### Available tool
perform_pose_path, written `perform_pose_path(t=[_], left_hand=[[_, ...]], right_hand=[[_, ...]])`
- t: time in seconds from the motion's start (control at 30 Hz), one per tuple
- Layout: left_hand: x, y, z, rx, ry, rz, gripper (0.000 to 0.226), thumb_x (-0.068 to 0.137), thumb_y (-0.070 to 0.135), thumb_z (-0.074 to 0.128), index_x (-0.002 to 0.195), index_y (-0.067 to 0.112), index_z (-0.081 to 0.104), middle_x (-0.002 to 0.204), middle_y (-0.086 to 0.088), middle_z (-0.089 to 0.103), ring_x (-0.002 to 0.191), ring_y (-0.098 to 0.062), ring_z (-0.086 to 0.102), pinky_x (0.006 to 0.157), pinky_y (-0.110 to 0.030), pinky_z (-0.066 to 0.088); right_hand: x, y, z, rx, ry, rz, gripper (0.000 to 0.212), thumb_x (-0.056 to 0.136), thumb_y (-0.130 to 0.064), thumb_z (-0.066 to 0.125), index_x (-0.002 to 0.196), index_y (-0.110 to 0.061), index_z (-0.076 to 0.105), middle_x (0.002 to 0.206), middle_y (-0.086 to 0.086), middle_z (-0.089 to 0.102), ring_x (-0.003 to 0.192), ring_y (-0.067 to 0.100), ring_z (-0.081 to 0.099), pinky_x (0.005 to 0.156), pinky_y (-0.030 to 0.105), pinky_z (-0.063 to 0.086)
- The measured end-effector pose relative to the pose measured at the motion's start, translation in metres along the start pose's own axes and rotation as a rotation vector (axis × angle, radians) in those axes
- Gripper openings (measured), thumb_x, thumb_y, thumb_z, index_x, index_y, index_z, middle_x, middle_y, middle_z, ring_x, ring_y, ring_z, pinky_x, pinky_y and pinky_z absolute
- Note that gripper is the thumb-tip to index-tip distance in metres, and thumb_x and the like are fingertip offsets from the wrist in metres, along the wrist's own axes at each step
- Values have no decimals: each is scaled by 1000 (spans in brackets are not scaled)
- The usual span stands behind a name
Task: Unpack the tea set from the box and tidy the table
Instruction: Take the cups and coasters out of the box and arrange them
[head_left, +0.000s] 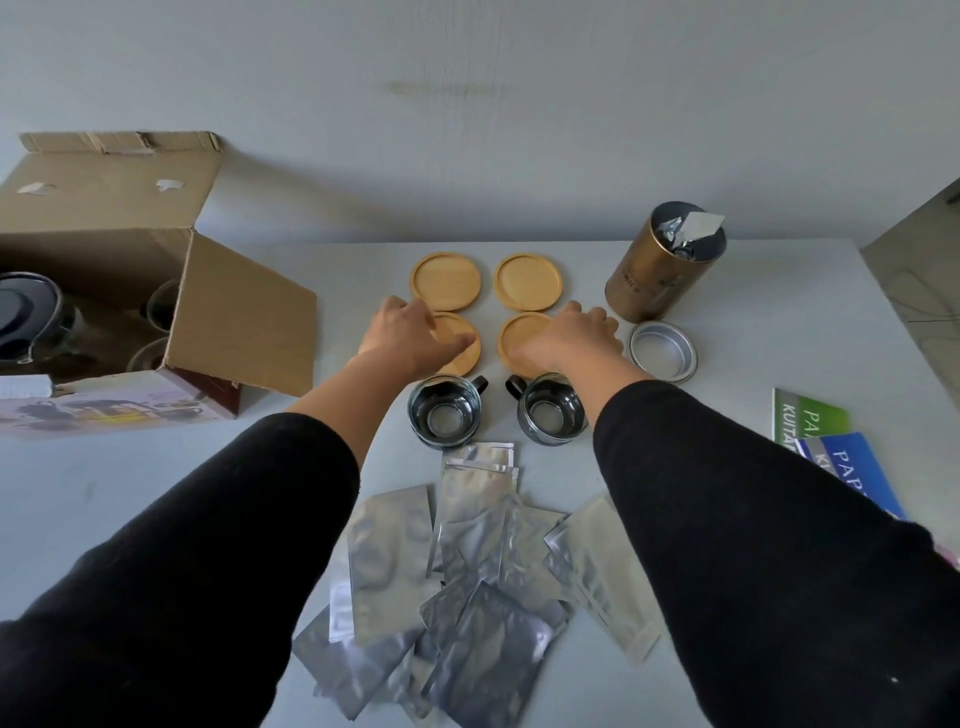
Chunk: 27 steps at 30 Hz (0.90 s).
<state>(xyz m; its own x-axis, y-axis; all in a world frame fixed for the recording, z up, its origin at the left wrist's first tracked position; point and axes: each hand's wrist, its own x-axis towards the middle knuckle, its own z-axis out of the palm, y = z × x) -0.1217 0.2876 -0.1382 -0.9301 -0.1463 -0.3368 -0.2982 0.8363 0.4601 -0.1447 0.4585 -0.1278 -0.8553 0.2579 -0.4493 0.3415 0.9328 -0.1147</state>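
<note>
- Coasters: four wooden ones in a square mid-table; my left hand (410, 335) rests fingers on the near-left coaster (457, 345).
- My right hand (576, 338) lies flat on the near-right coaster (519, 340).
- Two glass cups (444, 415) sit just nearer me.

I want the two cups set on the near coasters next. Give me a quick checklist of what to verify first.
1. Left hand free of objects: cannot tell, fingers lie on the near left coaster.
2. Right hand off the near right coaster: not ok, it covers it.
3. Both cups upright: ok.
4. Far coasters flat: ok.
5. Box emptied: not ok, glassware remains inside.
</note>
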Motion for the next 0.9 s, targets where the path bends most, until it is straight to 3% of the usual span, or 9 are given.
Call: perform_pose_path(t=[0.1, 0.2, 0.33, 0.53, 0.77, 0.9], left_hand=[[-23, 1, -11, 57, -108, 32, 75, 69, 67, 64, 124, 17, 52, 131, -9, 45, 122, -27, 45, 97, -38, 39], [-42, 3, -10, 128, -229, 37, 90, 59, 65, 75, 131, 21, 45, 134, -7, 41, 123, -28, 44, 97, -40, 41], [-62, 7, 4, 230, -283, 117, 102, 55, 48, 85, 140, 23, 34, 140, -8, 33, 127, -32, 41, 101, -46, 44], [-72, 5, 17, 297, -169, 169, 85, 66, 24, 81, 138, 19, 35, 130, -13, 38, 116, -32, 46, 84, -35, 48], [-69, 13, -2, 281, -150, 153, 78, 65, 33, 79, 133, 19, 42, 125, -13, 46, 108, -31, 54, 76, -34, 50], [-52, 28, -33, 234, -50, 145, 74, 65, 37, 78, 130, 19, 46, 123, -12, 50, 109, -32, 55, 81, -35, 50]], right_hand=[[-24, 1, -9, 7, -46, -10, 91, 66, -56, 66, 141, -18, 31, 139, 12, 35, 129, 32, 36, 99, 42, 38], [-41, 1, -3, -35, -132, -47, 101, 44, -68, 67, 132, -23, 42, 134, 10, 44, 122, 33, 43, 86, 44, 41], [-69, 16, 4, -1, -167, -45, 93, 65, -46, 79, 140, -18, 33, 137, 14, 34, 124, 35, 45, 94, 41, 45], [-75, 26, 22, -17, -104, -94, 86, 74, -20, 75, 143, -18, 24, 132, 18, 38, 119, 36, 49, 91, 40, 48], [-73, 27, 2, -75, -57, -150, 76, 71, -20, 76, 135, -11, 36, 125, 16, 53, 116, 33, 53, 80, 33, 47], [-58, 17, -25, -61, -22, -178, 78, 71, -25, 76, 138, -13, 37, 127, 15, 53, 119, 32, 52, 85, 35, 49]])
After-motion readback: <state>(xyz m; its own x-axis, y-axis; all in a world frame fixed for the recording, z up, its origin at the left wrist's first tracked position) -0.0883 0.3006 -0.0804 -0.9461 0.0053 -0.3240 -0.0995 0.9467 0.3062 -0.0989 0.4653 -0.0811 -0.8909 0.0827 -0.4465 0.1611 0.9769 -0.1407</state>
